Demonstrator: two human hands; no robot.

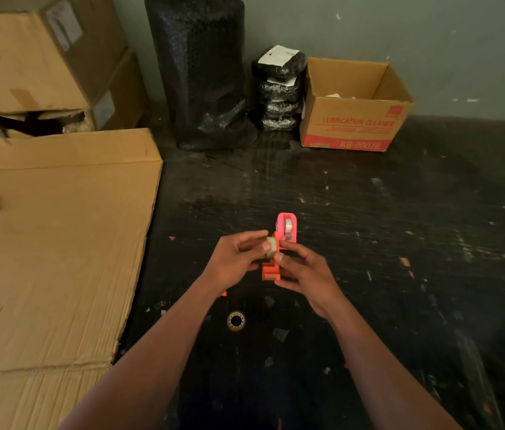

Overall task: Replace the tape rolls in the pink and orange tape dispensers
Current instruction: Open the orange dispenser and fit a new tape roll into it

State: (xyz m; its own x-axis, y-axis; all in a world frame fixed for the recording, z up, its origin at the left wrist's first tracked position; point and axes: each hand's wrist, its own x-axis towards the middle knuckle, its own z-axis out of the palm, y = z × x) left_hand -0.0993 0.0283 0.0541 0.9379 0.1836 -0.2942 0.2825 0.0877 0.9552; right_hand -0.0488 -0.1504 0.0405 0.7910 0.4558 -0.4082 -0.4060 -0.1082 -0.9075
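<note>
While right hand (pixel 302 270) grips orange dispenser (pixel 270 271), left hand (pixel 235 259) pinches tape roll (pixel 271 246) above it.

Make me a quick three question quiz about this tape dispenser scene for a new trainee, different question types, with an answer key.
1. True or false: the pink plastic tape dispenser standing on the black worktop has a tape roll in it.
2. Which hand holds the small whitish tape roll? A) left hand B) right hand
3. Fill in: the spare clear tape roll lies flat on the worktop, between the person's two ____.

Key
1. True.
2. A; the right hand holds the orange plastic tape dispenser.
3. Forearms.
</note>
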